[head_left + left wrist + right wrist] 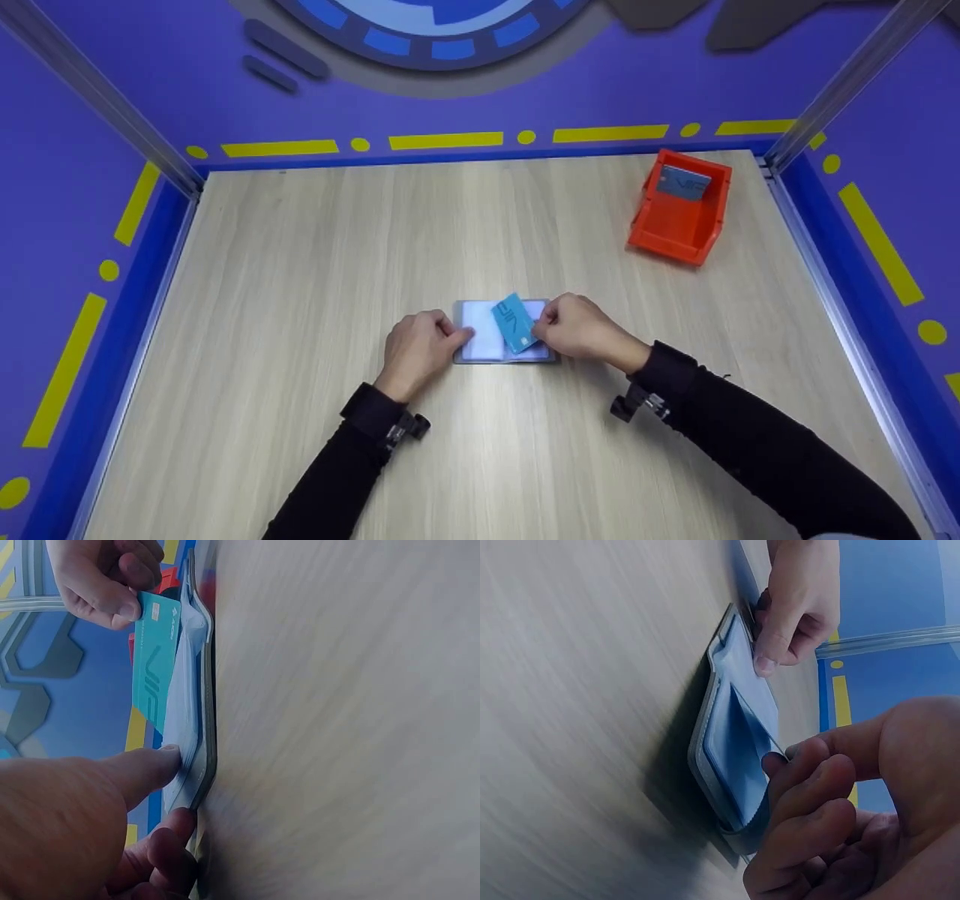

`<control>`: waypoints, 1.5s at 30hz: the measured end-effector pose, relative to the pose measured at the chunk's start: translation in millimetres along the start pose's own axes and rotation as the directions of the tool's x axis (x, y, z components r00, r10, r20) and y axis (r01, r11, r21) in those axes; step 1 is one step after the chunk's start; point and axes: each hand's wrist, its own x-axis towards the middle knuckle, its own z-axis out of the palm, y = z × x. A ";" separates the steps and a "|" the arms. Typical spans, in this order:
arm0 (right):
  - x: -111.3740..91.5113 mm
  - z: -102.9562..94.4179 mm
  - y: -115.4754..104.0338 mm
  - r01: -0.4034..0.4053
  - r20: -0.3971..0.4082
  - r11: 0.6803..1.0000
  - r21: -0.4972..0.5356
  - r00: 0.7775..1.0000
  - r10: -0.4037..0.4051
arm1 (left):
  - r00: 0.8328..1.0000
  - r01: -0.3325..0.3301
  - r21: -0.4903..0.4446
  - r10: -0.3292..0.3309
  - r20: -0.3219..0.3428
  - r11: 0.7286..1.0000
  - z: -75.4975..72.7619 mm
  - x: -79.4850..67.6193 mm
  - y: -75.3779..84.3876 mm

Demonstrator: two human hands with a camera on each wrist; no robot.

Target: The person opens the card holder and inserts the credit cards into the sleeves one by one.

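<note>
An open card holder (484, 346) with clear plastic sleeves and a grey cover lies on the table in the head view. My left hand (418, 349) pinches its left edge, thumb on the sleeves and fingers at the cover's rim. Between thumb and fingertips, my right hand (579, 326) holds a teal VIP card (513, 321) by one end, tilted over the right-hand sleeves. The card's printed face and chip show in the left wrist view. Seen from the right wrist, the card is nearly edge-on and the right-hand sleeves (731, 757) bulge up from the cover (697, 742).
At the back right of the wooden table (315, 247) stands a red bin (675, 229) with a grey-blue VIP card (682, 184) leaning inside. Purple-blue panels with yellow marks wall the table at the back and both sides, joined by metal posts (840, 86).
</note>
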 end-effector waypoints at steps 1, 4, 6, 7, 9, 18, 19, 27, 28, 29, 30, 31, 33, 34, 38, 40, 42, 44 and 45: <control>0.4 1.0 -0.3 0.000 0.001 1.000 0.002 1.000 0.000 | 1.000 0.002 -0.001 -0.002 0.002 1.000 0.2 0.1 0.0; 1.4 2.4 -0.7 -0.003 0.001 1.000 0.003 1.000 0.003 | 1.000 0.003 -0.006 -0.003 0.006 1.000 0.9 0.4 0.0; 2.0 2.9 -1.4 -0.005 0.004 1.000 0.002 1.000 0.005 | 1.000 0.003 -0.008 -0.003 0.005 1.000 0.8 0.5 -0.2; 2.2 3.3 -1.9 -0.003 0.008 1.000 0.002 1.000 0.003 | 1.000 0.002 -0.007 -0.002 0.005 1.000 0.8 0.5 -0.3; 2.4 4.1 -2.6 0.005 0.014 1.000 0.001 1.000 -0.005 | 1.000 0.001 -0.006 -0.001 0.003 1.000 0.2 0.4 -0.4; 4.4 10.3 -7.1 0.101 0.006 0.995 -0.018 0.995 -0.101 | 1.000 -0.018 0.002 0.018 -0.001 1.000 -1.6 0.6 -1.7; 4.8 11.0 -7.5 0.111 0.004 0.994 -0.024 0.994 -0.110 | 1.000 -0.020 0.000 0.020 0.001 1.000 -1.6 0.7 -1.7; 6.9 17.1 -8.3 0.147 -0.012 0.989 -0.034 0.989 -0.147 | 1.000 -0.017 -0.008 0.017 0.007 1.000 -1.2 0.8 -1.3; 7.2 17.8 -8.4 0.154 -0.013 0.987 -0.037 0.988 -0.154 | 1.000 -0.017 -0.008 0.017 0.008 1.000 -1.2 0.8 -1.4; 7.3 18.5 -8.6 0.158 -0.015 0.987 -0.040 0.987 -0.158 | 1.000 -0.016 -0.008 0.016 0.009 1.000 -1.2 0.7 -1.6; 7.5 19.2 -8.8 0.162 -0.017 0.986 -0.045 0.987 -0.163 | 1.000 -0.016 -0.008 0.016 0.009 1.000 -1.2 0.6 -1.8; 7.8 19.8 -8.8 0.170 -0.020 0.984 -0.054 0.985 -0.171 | 1.000 -0.017 -0.010 0.017 0.009 1.000 -1.2 0.7 -1.8; 8.5 21.1 -9.1 0.177 -0.025 0.982 -0.069 0.984 -0.179 | 1.000 -0.017 -0.009 0.017 0.008 1.000 -1.3 0.8 -1.9; 8.9 21.7 -9.3 0.177 -0.025 0.981 -0.075 0.984 -0.179 | 1.000 -0.017 -0.007 0.017 0.007 1.000 -1.3 0.8 -2.0; 10.0 24.7 -9.9 0.175 -0.024 0.980 -0.093 0.984 -0.178 | 1.000 -0.013 -0.004 0.013 0.010 1.000 -1.3 1.0 -2.2; 10.0 26.2 -10.8 0.179 -0.024 0.980 -0.092 0.983 -0.182 | 1.000 -0.014 -0.001 0.014 0.012 1.000 -1.5 1.0 -1.9; 9.8 27.6 -11.5 0.185 -0.025 0.979 -0.090 0.982 -0.188 | 1.000 -0.016 -0.001 0.016 0.011 1.000 -1.7 1.1 -1.7; 9.0 28.7 -12.5 0.185 -0.025 0.979 -0.084 0.982 -0.188 | 1.000 -0.021 0.000 0.021 0.010 1.000 -1.8 1.2 -1.6; 8.7 29.3 -12.9 0.183 -0.025 0.980 -0.080 0.982 -0.186 | 1.000 -0.022 0.000 0.022 0.009 1.000 -1.7 1.2 -1.7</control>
